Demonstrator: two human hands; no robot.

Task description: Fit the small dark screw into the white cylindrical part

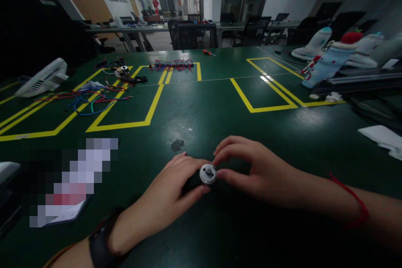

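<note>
A small round metal motor [208,174] stands on the green table, its silvery end face up with a short shaft in the middle and dark holes beside it. My left hand [176,184] has its thumb and fingers closed round the motor from the left. From the right, my right hand [251,167] brings thumb and index fingertip together at the motor's edge, touching it. The motor's lower body is mostly hidden by the fingers and shadow.
A blurred-out phone [75,192] lies to the left. Loose red and blue wires [91,98], a white fan [44,77], and a screwdriver [207,52] are farther back. At right are a blue snowman-like figure [328,63] and white tissue [383,138]. Yellow tape [273,109] marks the table.
</note>
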